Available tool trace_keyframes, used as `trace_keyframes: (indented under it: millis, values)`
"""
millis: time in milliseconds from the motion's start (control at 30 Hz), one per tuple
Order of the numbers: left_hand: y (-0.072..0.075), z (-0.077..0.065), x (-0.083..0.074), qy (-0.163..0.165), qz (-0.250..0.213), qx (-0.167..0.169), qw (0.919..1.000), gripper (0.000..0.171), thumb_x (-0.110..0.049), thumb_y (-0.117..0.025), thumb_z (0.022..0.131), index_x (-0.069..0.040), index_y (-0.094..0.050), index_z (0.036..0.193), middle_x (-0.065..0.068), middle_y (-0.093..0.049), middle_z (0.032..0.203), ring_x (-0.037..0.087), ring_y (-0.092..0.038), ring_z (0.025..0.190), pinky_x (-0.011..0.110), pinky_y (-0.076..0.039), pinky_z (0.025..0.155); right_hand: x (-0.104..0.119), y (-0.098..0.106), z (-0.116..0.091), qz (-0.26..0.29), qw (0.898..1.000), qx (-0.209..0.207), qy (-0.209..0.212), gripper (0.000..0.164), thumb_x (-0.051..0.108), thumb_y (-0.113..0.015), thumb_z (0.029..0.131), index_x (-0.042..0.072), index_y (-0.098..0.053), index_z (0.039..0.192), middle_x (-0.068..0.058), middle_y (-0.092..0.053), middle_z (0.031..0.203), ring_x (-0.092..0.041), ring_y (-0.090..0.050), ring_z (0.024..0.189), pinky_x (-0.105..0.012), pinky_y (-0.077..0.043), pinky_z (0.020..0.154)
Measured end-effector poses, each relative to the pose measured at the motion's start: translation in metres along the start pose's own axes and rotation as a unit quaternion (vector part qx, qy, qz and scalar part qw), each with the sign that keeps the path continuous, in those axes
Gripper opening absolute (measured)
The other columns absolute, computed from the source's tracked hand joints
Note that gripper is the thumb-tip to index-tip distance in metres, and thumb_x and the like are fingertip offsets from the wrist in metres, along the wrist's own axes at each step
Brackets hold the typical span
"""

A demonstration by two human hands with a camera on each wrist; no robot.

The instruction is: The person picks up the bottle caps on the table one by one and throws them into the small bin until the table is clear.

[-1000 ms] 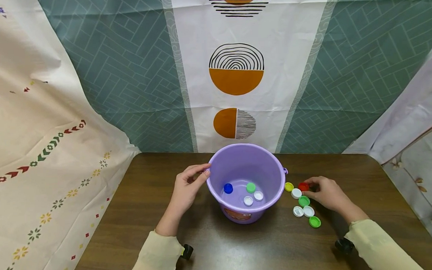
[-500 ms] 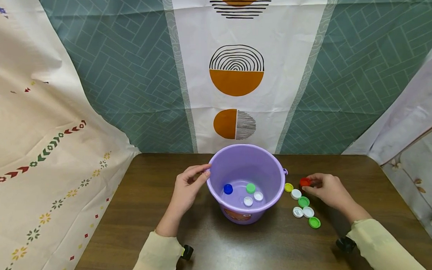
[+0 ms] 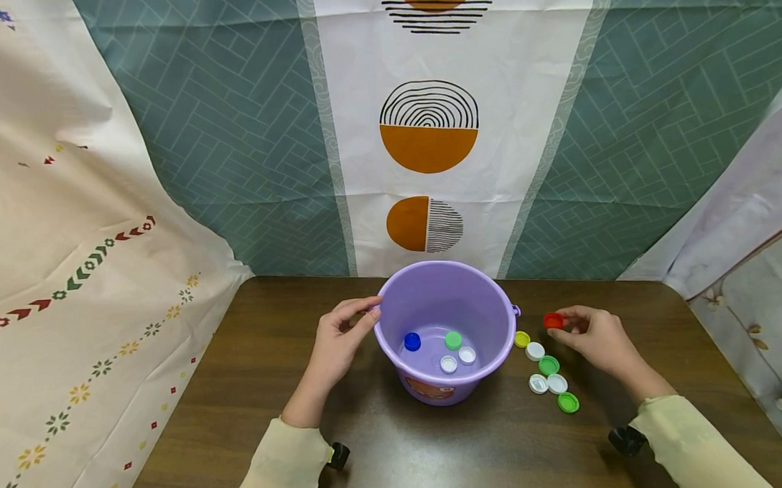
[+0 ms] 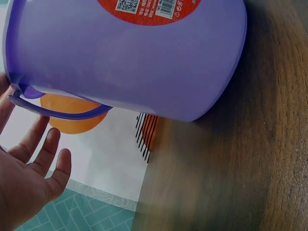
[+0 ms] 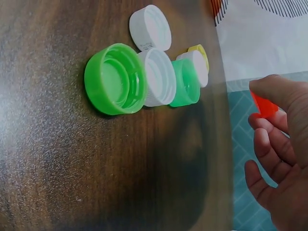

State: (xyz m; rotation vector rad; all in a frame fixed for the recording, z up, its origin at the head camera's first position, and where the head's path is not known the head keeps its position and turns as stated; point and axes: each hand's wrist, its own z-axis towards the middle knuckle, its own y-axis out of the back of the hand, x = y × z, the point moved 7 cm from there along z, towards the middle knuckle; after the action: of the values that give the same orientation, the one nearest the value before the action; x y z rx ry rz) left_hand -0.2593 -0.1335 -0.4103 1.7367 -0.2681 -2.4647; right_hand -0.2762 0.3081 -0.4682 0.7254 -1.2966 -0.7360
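A purple bucket (image 3: 441, 296) stands upright mid-table, and my left hand (image 3: 336, 336) pinches its left rim between thumb and fingers. The left wrist view shows the bucket's handle (image 4: 72, 115) hanging beside those fingers. Inside on the bottom lie a blue cap (image 3: 412, 341), a light green cap (image 3: 453, 340) and two white caps (image 3: 449, 364). To the bucket's right, my right hand (image 3: 598, 341) holds a red bottle cap (image 3: 552, 321) between thumb and fingers, raised off the table in the right wrist view.
Right of the bucket lie several loose caps: a yellow cap (image 3: 522, 339), white caps (image 3: 538, 384) and green caps (image 3: 568, 403). All rest on the brown wooden table (image 3: 411, 459). A patterned cloth (image 3: 265, 148) hangs behind the table; another cloth (image 3: 97, 333) covers the left side.
My right hand has lifted the red bottle cap from beside the other caps and moved it slightly away from me. My left hand and the bucket have stayed in place.
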Motion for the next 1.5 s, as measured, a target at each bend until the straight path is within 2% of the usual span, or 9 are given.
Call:
trace_keyframes:
  millis: [200,433,533,733,867,1000,1233,1367,1500]
  values:
    - [-0.001,0.0,-0.004,0.003,0.006,0.0,1.0,0.022,-0.028,-0.067,0.087,-0.023,-0.071,0.108,-0.004,-0.066,0.107,0.011,-0.056,0.088,0.023,-0.044,0.063,0.003,0.005,0.0,0.031,0.999,-0.025,-0.005,0.038,0.042,-0.074,0.077,0.014,-0.066,0.102,-0.002,-0.065,0.081,-0.011,-0.052,0.067,-0.021,-0.044,0.051]
    - [0.0,-0.004,-0.029,-0.001,-0.001,0.004,1.0,0.025,-0.018,-0.067,0.087,-0.009,-0.07,0.11,0.008,-0.066,0.11,0.01,-0.055,0.086,0.026,-0.044,0.063,0.012,0.013,0.0,0.061,0.997,-0.045,-0.011,0.038,0.042,-0.074,0.077,0.014,-0.066,0.103,-0.004,-0.065,0.086,-0.008,-0.053,0.071,-0.019,-0.045,0.054]
    - [0.0,-0.005,-0.034,0.003,0.002,0.006,1.0,0.025,-0.017,-0.066,0.087,-0.007,-0.069,0.11,0.009,-0.066,0.11,0.008,-0.055,0.085,0.025,-0.044,0.063,0.018,0.018,0.0,0.063,0.996,-0.057,-0.012,0.039,0.041,-0.075,0.076,0.015,-0.067,0.103,-0.003,-0.067,0.088,-0.006,-0.054,0.072,-0.017,-0.046,0.057]
    - [0.0,-0.005,-0.034,0.004,0.003,0.008,1.0,0.026,-0.016,-0.066,0.087,-0.006,-0.068,0.111,0.011,-0.066,0.11,0.015,-0.054,0.082,0.022,-0.042,0.061,0.033,0.027,0.001,0.08,0.994,-0.077,-0.005,0.039,0.04,-0.077,0.074,0.015,-0.068,0.103,-0.004,-0.07,0.091,-0.002,-0.059,0.072,-0.013,-0.048,0.061]
    - [0.0,-0.004,-0.033,0.003,0.0,0.008,1.0,0.026,-0.017,-0.066,0.088,-0.007,-0.069,0.111,0.01,-0.066,0.109,0.021,-0.054,0.082,0.02,-0.042,0.06,0.043,0.029,0.005,0.094,0.993,-0.072,0.006,0.039,0.04,-0.077,0.075,0.016,-0.068,0.103,-0.005,-0.071,0.094,-0.002,-0.062,0.074,-0.013,-0.049,0.063]
    - [0.0,-0.004,-0.033,0.005,0.002,0.009,0.9999,0.026,-0.018,-0.066,0.088,-0.007,-0.069,0.111,0.01,-0.066,0.109,0.02,-0.053,0.081,0.021,-0.042,0.06,0.051,0.03,0.01,0.114,0.991,-0.066,0.004,0.037,0.043,-0.076,0.074,0.02,-0.068,0.102,-0.002,-0.071,0.096,-0.003,-0.065,0.077,-0.015,-0.051,0.064]
    - [0.0,-0.005,-0.032,0.011,0.007,0.01,0.9999,0.025,-0.018,-0.066,0.088,-0.008,-0.069,0.111,0.008,-0.066,0.109,0.008,-0.051,0.076,0.023,-0.042,0.06,0.08,0.038,0.013,0.127,0.99,-0.059,0.018,0.037,0.046,-0.074,0.074,0.024,-0.067,0.104,0.003,-0.07,0.098,-0.004,-0.065,0.081,-0.015,-0.051,0.067]
    - [0.0,-0.005,-0.033,0.008,0.005,0.007,0.9999,0.026,-0.018,-0.066,0.087,-0.008,-0.069,0.111,0.008,-0.066,0.109,0.014,-0.052,0.077,0.021,-0.041,0.06,0.094,0.037,0.018,0.145,0.988,-0.054,0.025,0.039,0.047,-0.074,0.074,0.026,-0.067,0.106,0.004,-0.07,0.1,-0.005,-0.065,0.084,-0.015,-0.052,0.068]
    - [0.0,-0.005,-0.034,0.005,0.003,0.008,1.0,0.026,-0.017,-0.066,0.088,-0.006,-0.068,0.111,0.01,-0.066,0.11,0.02,-0.053,0.081,0.022,-0.043,0.061,0.118,0.04,0.017,0.167,0.985,-0.042,0.026,0.039,0.04,-0.075,0.076,0.02,-0.066,0.109,-0.002,-0.07,0.102,-0.009,-0.066,0.085,-0.015,-0.052,0.069]
